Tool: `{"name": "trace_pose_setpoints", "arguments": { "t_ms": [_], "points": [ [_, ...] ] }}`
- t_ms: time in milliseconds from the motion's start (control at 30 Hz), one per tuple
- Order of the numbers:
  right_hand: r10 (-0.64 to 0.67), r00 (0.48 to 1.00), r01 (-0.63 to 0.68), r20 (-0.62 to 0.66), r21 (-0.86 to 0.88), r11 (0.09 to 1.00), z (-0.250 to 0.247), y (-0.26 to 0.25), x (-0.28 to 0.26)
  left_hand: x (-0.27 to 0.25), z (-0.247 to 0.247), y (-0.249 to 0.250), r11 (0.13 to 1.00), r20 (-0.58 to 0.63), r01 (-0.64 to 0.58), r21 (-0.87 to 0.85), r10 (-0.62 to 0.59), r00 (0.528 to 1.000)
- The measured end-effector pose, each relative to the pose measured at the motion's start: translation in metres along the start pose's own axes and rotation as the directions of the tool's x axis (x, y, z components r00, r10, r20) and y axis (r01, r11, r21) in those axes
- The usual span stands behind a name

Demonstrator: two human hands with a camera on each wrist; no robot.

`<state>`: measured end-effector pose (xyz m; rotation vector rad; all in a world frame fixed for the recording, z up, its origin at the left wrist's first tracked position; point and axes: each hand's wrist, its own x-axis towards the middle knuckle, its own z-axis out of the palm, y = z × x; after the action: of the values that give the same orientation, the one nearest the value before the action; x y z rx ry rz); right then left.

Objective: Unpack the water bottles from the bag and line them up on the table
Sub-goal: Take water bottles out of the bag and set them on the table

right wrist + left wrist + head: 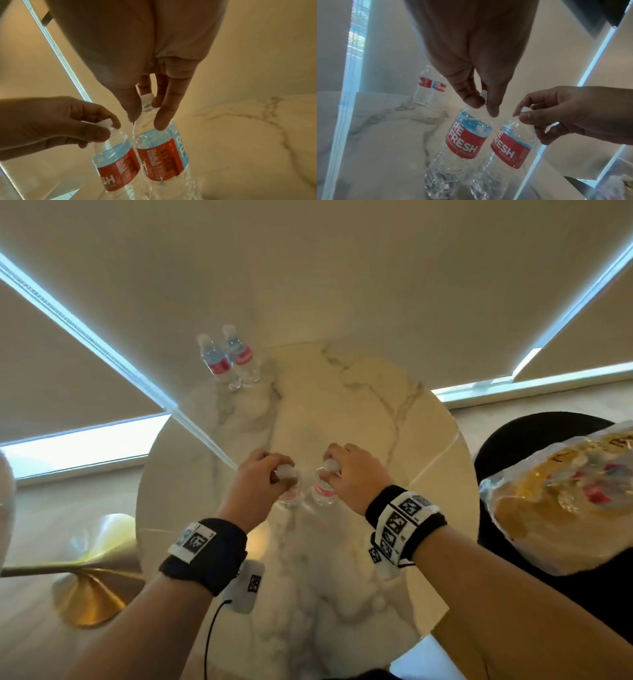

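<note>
Pinching each white cap from above, the left hand (262, 470) holds one bottle (465, 143) and the right hand (347, 470) holds another (510, 150), both upright and side by side over the marble table (359, 419); a top grip probably keeps the bodies free so they can be set close together. Whether their bases touch the table is unclear. Farther off, two placed bottles (229, 359) stand together near the far edge, starting the row. Right of the table, the bag (561, 501) apparently holds more.
</note>
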<state>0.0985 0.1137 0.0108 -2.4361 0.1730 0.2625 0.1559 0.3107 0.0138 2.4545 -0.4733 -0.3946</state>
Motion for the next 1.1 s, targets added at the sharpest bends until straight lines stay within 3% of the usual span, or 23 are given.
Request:
{"name": "trace_pose_setpoints", "arguments": {
  "t_ms": [200,333,467,533,633,767,867,900,1000,1067,1100],
  "points": [
    [0.002,1.000,-0.003,-0.021,-0.063,0.998,0.029,-0.035,0.018,0.000,-0.015,-0.028,0.999,0.015,-0.049,-0.011,0.049,0.999],
    [0.078,0.997,-0.078,0.010,0.032,0.996,0.018,-0.027,0.005,-0.014,-0.020,-0.030,0.999,0.012,-0.033,-0.016,0.034,0.999],
    [0.210,0.970,-0.188,-0.125,0.168,0.968,-0.015,0.020,-0.038,-0.043,-0.019,0.008,0.980,-0.174,-0.191,0.057,0.198,0.965],
    [0.344,0.920,-0.308,-0.188,0.198,0.931,-0.033,0.062,-0.068,-0.054,-0.001,0.042,0.955,-0.173,-0.296,-0.003,0.291,0.941],
    [0.563,0.802,-0.520,-0.199,0.231,0.822,-0.056,0.133,-0.112,-0.057,0.056,0.095,0.903,0.001,-0.412,-0.122,0.415,0.910],
    [0.772,0.589,-0.647,-0.240,0.433,0.628,-0.076,0.239,-0.153,-0.036,0.159,0.183,0.890,0.305,-0.383,-0.248,0.447,0.841],
    [0.897,0.411,-0.684,-0.164,0.594,0.422,-0.088,0.310,-0.167,-0.009,0.242,0.246,0.895,0.477,-0.293,-0.336,0.430,0.766],
    [0.919,0.381,-0.678,-0.101,0.645,0.352,-0.091,0.331,-0.170,0.003,0.269,0.263,0.911,0.521,-0.249,-0.329,0.395,0.757],
    [0.916,0.387,-0.651,0.103,0.735,0.192,-0.101,0.383,-0.167,0.042,0.351,0.296,0.967,0.639,-0.090,-0.238,0.226,0.735],
    [0.915,0.382,-0.643,0.133,0.749,0.159,-0.113,0.402,-0.160,0.065,0.391,0.304,0.959,0.625,0.017,-0.281,0.170,0.762],
    [0.919,0.387,-0.623,0.080,0.757,0.197,-0.118,0.412,-0.158,0.075,0.408,0.304,0.940,0.585,0.063,-0.334,0.154,0.796]
  ]
}}
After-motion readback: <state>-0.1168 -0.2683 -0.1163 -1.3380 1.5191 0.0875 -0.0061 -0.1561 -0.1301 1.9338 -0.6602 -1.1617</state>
